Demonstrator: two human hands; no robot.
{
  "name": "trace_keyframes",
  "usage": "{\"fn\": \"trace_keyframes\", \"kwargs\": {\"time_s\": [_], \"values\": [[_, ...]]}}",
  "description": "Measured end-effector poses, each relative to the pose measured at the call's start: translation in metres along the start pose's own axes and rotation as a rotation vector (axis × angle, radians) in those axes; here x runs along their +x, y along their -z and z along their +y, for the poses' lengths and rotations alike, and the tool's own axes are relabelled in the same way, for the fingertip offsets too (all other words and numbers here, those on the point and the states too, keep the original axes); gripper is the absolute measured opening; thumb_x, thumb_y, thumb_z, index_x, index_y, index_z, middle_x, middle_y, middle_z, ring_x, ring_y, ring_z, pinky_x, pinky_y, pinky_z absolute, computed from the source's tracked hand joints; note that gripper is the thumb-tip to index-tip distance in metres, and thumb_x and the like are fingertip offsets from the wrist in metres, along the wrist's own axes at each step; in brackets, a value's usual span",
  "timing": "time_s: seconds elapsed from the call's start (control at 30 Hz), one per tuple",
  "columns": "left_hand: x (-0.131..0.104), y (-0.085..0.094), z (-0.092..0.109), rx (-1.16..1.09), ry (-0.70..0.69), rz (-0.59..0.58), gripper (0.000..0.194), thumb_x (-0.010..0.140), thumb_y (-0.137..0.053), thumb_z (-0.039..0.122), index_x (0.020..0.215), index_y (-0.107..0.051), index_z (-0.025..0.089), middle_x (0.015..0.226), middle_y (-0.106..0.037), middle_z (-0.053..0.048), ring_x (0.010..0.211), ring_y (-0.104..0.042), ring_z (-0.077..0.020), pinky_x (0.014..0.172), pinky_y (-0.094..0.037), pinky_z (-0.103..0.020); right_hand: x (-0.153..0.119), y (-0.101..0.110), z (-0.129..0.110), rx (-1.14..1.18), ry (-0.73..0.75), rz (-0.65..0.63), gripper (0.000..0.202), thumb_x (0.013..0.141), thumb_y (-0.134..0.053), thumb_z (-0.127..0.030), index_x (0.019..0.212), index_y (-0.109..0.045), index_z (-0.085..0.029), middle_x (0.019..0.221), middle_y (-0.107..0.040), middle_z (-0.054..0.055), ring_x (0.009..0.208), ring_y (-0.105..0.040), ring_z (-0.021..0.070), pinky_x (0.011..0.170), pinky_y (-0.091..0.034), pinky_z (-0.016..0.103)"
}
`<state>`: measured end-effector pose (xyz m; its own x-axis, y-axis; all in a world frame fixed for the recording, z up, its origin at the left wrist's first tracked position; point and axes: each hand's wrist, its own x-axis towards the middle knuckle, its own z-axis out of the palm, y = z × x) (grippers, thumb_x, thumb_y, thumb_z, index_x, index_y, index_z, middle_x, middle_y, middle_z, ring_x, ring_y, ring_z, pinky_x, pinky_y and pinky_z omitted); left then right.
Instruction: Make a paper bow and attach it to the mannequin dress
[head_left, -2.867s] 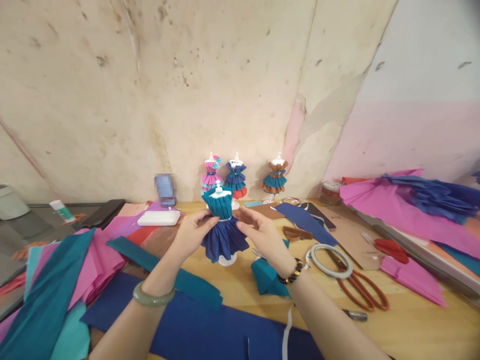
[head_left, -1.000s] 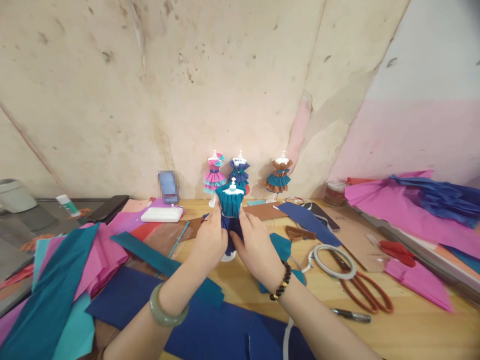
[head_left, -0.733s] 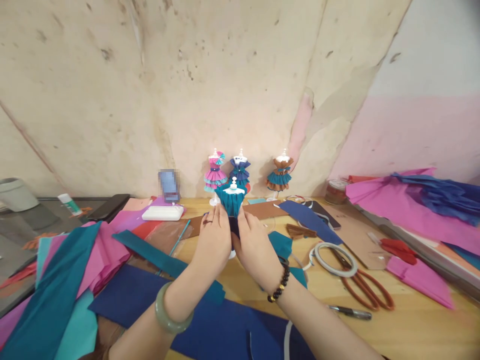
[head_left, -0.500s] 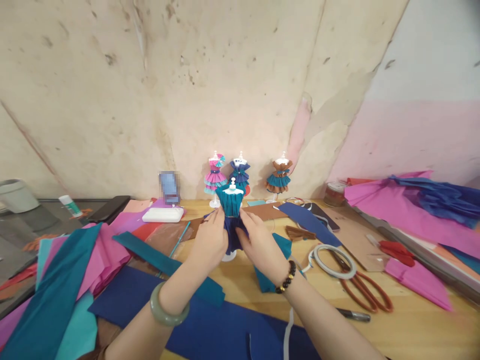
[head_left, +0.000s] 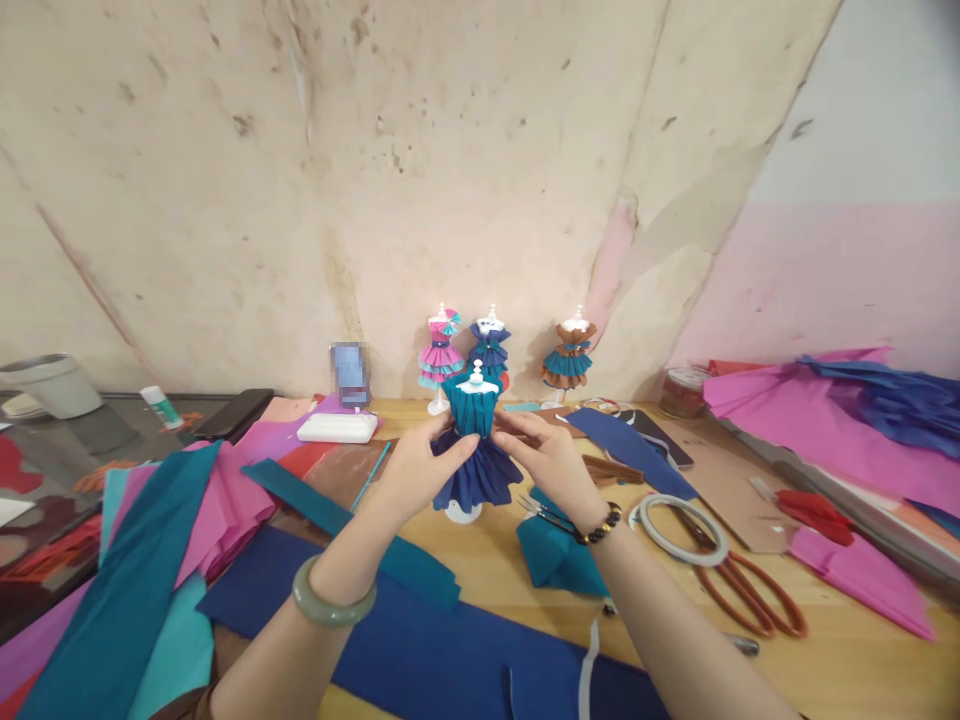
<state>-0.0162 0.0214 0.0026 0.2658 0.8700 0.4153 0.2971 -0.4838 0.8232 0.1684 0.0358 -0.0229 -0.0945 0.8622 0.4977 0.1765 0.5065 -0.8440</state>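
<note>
A small white mannequin [head_left: 476, 384] stands upright on a round base, dressed in a pleated teal top [head_left: 474, 412] and a flared dark blue skirt [head_left: 480, 476]. My left hand [head_left: 420, 462], below a jade bangle, holds the dress at the left of the waist, its thumb across the front. From the right, my right hand [head_left: 546, 458] presses its fingers and thumb to the other side of the waist. A black bead bracelet circles the right wrist. Slim metal tweezers [head_left: 541, 512] show beside the right wrist.
Three dressed mannequins, one in brown and teal [head_left: 570, 352], stand by the wall. Red-handled scissors [head_left: 757, 592] and a tape roll [head_left: 684, 530] lie right. Blue paper [head_left: 450, 650] covers the front; pink and teal sheets [head_left: 127, 580] pile left. A phone [head_left: 349, 375] stands behind.
Both hands have shifted up from the skirt to the waist, and the flared blue skirt is now uncovered. The tweezers have come into sight. The whole view has shifted slightly.
</note>
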Motion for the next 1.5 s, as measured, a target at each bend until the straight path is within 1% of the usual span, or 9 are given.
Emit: {"fn": "trace_keyframes", "kwargs": {"time_s": [0.13, 0.33, 0.6, 0.77, 0.9, 1.1, 1.27, 1.43, 1.5], "values": [[-0.001, -0.001, 0.0, 0.208, 0.036, 0.095, 0.033, 0.091, -0.045, 0.039, 0.094, -0.068, 0.015, 0.09, -0.073, -0.005, 0.084, -0.065, -0.0212, 0.075, -0.048, -0.029, 0.007, -0.006, 0.0, -0.005, 0.027, -0.042, 0.03, 0.079, -0.066, -0.036, 0.104, -0.074, -0.02, 0.101, -0.072, 0.008, 0.094, -0.064, 0.0228, 0.084, -0.05, 0.037], [-0.002, -0.008, -0.004, 0.545, -0.099, 0.169, 0.032, 0.094, -0.04, 0.029, 0.075, -0.062, 0.016, 0.077, -0.068, -0.005, 0.075, -0.062, -0.0184, 0.072, -0.043, -0.028, 0.01, -0.018, 0.004, -0.022, 0.098, 0.073, 0.015, 0.077, -0.068, -0.032, 0.077, -0.076, -0.019, 0.075, -0.065, 0.004, 0.073, -0.059, 0.0179, 0.069, -0.048, 0.032], [0.0, -0.009, -0.007, 0.797, -0.186, 0.179, 0.037, 0.098, -0.032, 0.03, 0.081, -0.062, 0.016, 0.08, -0.069, -0.008, 0.077, -0.063, -0.0198, 0.074, -0.045, -0.031, 0.008, -0.023, 0.006, -0.119, 0.174, 0.097, 0.018, 0.083, -0.062, -0.032, 0.073, -0.073, -0.021, 0.08, -0.062, 0.003, 0.076, -0.059, 0.0181, 0.071, -0.048, 0.032], [-0.002, -0.018, -0.011, 1.074, -0.245, 0.229, 0.034, 0.097, -0.033, 0.024, 0.092, -0.064, 0.01, 0.093, -0.07, -0.016, 0.095, -0.064, -0.0274, 0.089, -0.042, -0.042, 0.005, -0.025, 0.002, -0.211, 0.201, 0.111, 0.022, 0.087, -0.058, -0.032, 0.073, -0.07, -0.021, 0.078, -0.06, 0.002, 0.074, -0.058, 0.0172, 0.07, -0.047, 0.031], [-0.005, -0.025, -0.014, 1.185, -0.288, 0.29, 0.035, 0.097, -0.034, 0.024, 0.105, -0.063, 0.004, 0.105, -0.069, -0.02, 0.104, -0.062, -0.0299, 0.098, -0.036, -0.047, 0.004, -0.026, -0.001, -0.227, 0.213, 0.118, 0.022, 0.087, -0.057, -0.031, 0.071, -0.068, -0.021, 0.078, -0.059, 0.002, 0.075, -0.058, 0.0173, 0.071, -0.046, 0.03], [-0.007, -0.026, -0.014, 1.227, -0.276, 0.276, 0.035, 0.094, -0.035, 0.02, 0.112, -0.061, 0.004, 0.109, -0.068, -0.021, 0.109, -0.059, -0.0301, 0.1, -0.034, -0.048, 0.004, -0.025, 0.0, -0.234, 0.215, 0.112, 0.02, 0.086, -0.058, -0.029, 0.07, -0.067, -0.021, 0.075, -0.058, 0.001, 0.075, -0.057, 0.0174, 0.072, -0.046, 0.03], [-0.006, -0.021, -0.009, 1.111, -0.253, 0.224, 0.034, 0.085, -0.042, 0.016, 0.11, -0.061, 0.006, 0.11, -0.067, -0.021, 0.109, -0.059, -0.0308, 0.1, -0.036, -0.048, 0.006, -0.023, 0.003, -0.205, 0.209, 0.083, 0.015, 0.085, -0.06, -0.028, 0.074, -0.069, -0.022, 0.078, -0.058, 0.001, 0.076, -0.058, 0.017, 0.074, -0.048, 0.03], [-0.003, -0.01, 0.0, 0.877, -0.113, 0.143, 0.027, 0.083, -0.038, 0.012, 0.092, -0.063, 0.014, 0.091, -0.069, -0.013, 0.09, -0.064, -0.0262, 0.082, -0.047, -0.038, 0.01, -0.015, 0.003, -0.161, 0.184, 0.008, 0.015, 0.083, -0.062, -0.027, 0.09, -0.075, -0.023, 0.079, -0.063, 0.003, 0.079, -0.06, 0.0183, 0.076, -0.049, 0.032], [-0.002, -0.006, 0.001, 0.773, -0.066, 0.128, 0.028, 0.082, -0.038, 0.013, 0.092, -0.063, 0.016, 0.087, -0.069, -0.01, 0.084, -0.064, -0.0241, 0.075, -0.049, -0.034, 0.011, -0.01, 0.002, -0.123, 0.15, -0.011, 0.02, 0.081, -0.063, -0.028, 0.097, -0.075, -0.022, 0.081, -0.067, 0.003, 0.081, -0.062, 0.0193, 0.076, -0.049, 0.033]]}}
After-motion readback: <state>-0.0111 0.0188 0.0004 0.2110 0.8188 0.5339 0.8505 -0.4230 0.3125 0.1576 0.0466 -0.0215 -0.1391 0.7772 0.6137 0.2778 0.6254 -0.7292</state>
